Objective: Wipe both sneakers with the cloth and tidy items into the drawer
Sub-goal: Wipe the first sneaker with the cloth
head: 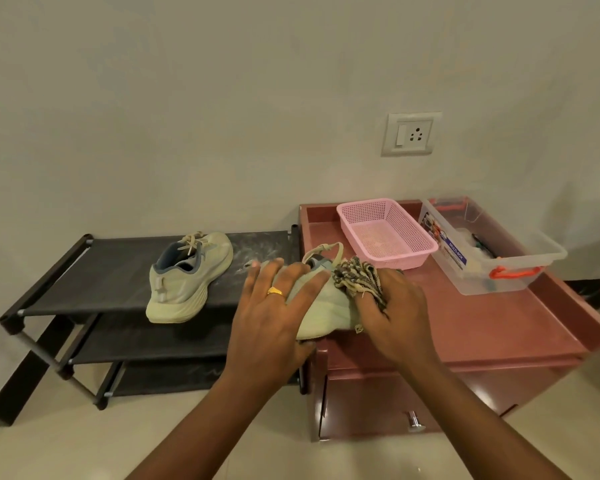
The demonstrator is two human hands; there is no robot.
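Observation:
One pale green sneaker (184, 278) stands on the top shelf of the black shoe rack (111, 271), heel toward me. The second pale green sneaker (326, 306) lies at the front left corner of the reddish cabinet top (482, 323). My left hand (274, 317) grips this sneaker, fingers spread over its upper and thumb under its sole. My right hand (392, 313) holds a crumpled patterned cloth (357, 277) pressed against the sneaker's right side. The cabinet drawer (378, 407) with a metal knob (414, 421) is below my hands, closed.
A pink mesh basket (385, 230) and a clear plastic box (492, 244) with orange handles stand at the back of the cabinet top. A wall socket (411, 134) is above them. White dust marks the rack's top shelf near its right end.

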